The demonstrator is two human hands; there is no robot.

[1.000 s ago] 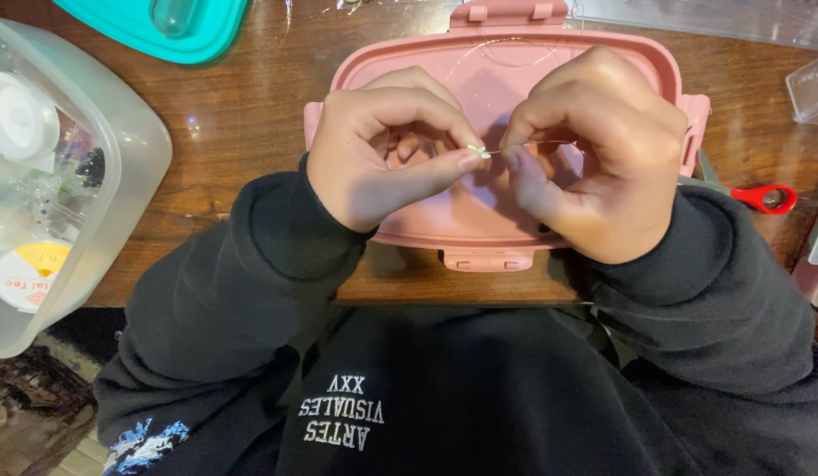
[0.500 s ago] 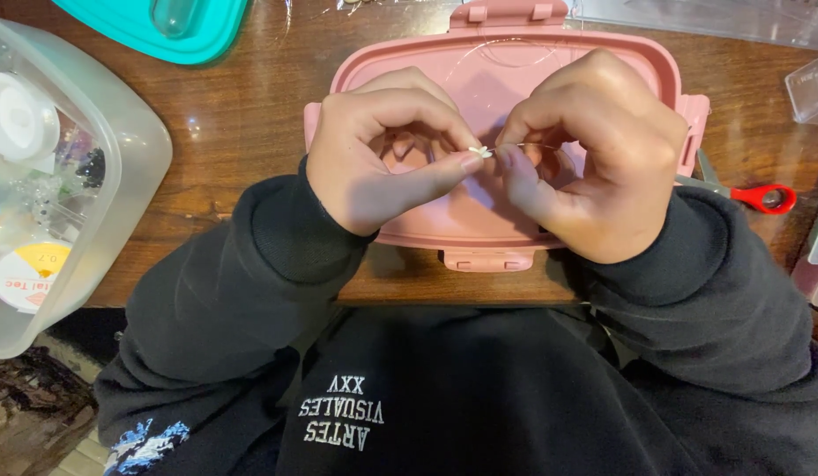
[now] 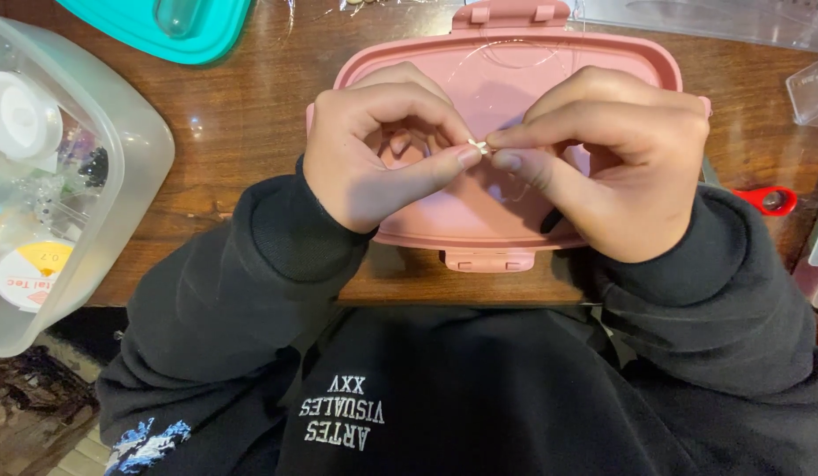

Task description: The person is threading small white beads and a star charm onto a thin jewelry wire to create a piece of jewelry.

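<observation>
My left hand (image 3: 374,159) and my right hand (image 3: 612,154) meet fingertip to fingertip above a pink plastic box (image 3: 515,62) on the wooden table (image 3: 241,132). Between thumb and forefinger of both hands sits a tiny pale bead (image 3: 480,147). Both hands pinch it. A thin clear thread seems to run across the box, too faint to follow. Black sleeves cover both wrists.
A clear plastic tub (image 3: 118,203) with spools and small craft bits stands at the left. A teal lid (image 3: 162,22) lies at the top left. A red-handled tool (image 3: 766,200) lies at the right, with clear plastic cases (image 3: 810,88) beyond.
Both hands stay pinched together over the pink box; only slight finger shifts around the bead.
</observation>
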